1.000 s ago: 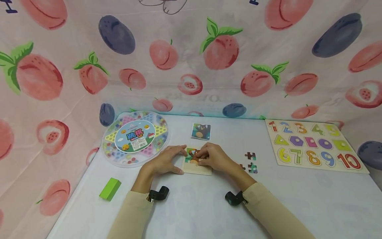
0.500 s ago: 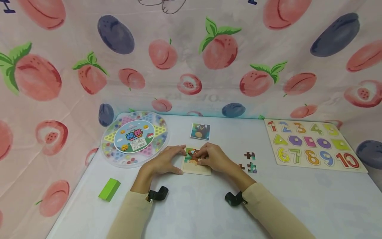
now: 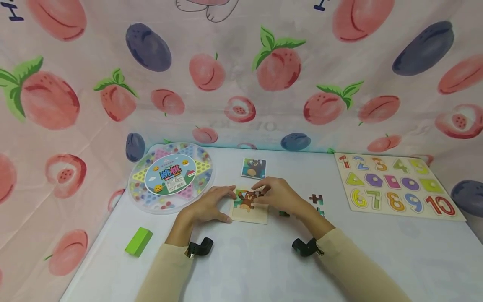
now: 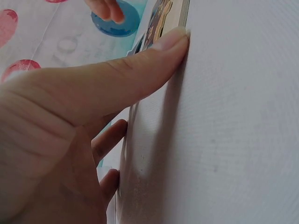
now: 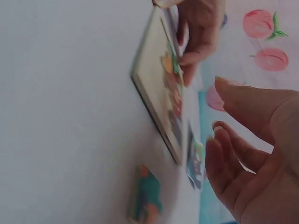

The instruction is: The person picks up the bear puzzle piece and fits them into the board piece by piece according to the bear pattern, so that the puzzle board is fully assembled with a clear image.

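A small wooden jigsaw board [image 3: 250, 216] with a bear picture lies flat in the middle of the table. My left hand [image 3: 209, 204] holds it at its left side, thumb at the near corner and fingers at the far left edge. In the left wrist view the thumb [image 4: 140, 70] presses the board's edge. Above the board's right part is my right hand [image 3: 281, 195], its thumb and fingers apart with nothing between them in the right wrist view. Loose jigsaw pieces [image 3: 316, 199] lie right of the board, one green piece [image 3: 284, 213] close beside it, others partly behind the right wrist.
Beyond the board lies a bear picture card [image 3: 253, 168]. A round Chinese checkers set [image 3: 170, 178] is at the back left, with a green block [image 3: 138, 242] nearer me. The number and shape board [image 3: 400, 184] occupies the back right. A fruit-print cloth [image 3: 241, 84] hangs behind.
My right hand has let go of the bear picture's pieces and lifted slightly up and to the right. More of the bear shows, as does the green piece. The left hand stays put.
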Available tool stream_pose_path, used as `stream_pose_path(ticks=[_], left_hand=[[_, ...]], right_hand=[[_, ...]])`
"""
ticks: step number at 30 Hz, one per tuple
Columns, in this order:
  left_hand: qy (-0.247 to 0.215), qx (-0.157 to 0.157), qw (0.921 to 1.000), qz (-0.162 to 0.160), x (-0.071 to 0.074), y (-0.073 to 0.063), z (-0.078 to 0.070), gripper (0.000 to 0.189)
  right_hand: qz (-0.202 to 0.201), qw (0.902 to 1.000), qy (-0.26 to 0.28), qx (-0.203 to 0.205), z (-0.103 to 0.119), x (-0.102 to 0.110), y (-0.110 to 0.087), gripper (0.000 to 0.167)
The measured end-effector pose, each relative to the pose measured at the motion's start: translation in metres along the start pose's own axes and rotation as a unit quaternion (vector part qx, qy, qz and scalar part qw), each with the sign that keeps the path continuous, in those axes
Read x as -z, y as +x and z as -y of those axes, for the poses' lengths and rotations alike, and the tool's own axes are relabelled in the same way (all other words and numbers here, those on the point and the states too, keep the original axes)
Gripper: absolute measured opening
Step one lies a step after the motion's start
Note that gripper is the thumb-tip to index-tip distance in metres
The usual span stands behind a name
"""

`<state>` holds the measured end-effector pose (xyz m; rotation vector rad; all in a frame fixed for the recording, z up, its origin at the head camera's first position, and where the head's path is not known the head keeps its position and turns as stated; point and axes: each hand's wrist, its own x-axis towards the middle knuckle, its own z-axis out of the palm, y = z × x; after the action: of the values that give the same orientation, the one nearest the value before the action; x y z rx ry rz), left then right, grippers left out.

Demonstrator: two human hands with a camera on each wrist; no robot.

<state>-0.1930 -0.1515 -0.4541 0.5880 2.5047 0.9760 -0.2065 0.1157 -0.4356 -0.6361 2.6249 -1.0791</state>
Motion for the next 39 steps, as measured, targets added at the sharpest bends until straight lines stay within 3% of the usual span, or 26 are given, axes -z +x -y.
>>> stream_pose_path(ticks=[7, 18, 30, 39], left_hand=[[0.001, -0.004, 1.0, -0.006, 0.0, -0.002, 0.001, 0.06], [-0.001, -0.008, 0.9999, -0.011, 0.0, 0.0, 0.002, 0.059], [-0.008, -0.007, 0.9999, -0.008, -0.001, -0.001, 0.002, 0.06], [-0.003, -0.004, 1.0, -0.005, -0.002, 0.0, 0.0, 0.06]], right_hand=[[-0.048, 0.9985, -0.026, 0.005, -0.011, 0.038, -0.021, 0.039], [-0.092, 0.9949, -0.021, -0.036, -0.059, 0.086, -0.073, 0.051], [-0.071, 0.9936, -0.008, -0.088, -0.089, 0.082, -0.094, 0.055], [-0.074, 0.9917, -0.026, -0.102, -0.104, 0.071, -0.093, 0.043]])
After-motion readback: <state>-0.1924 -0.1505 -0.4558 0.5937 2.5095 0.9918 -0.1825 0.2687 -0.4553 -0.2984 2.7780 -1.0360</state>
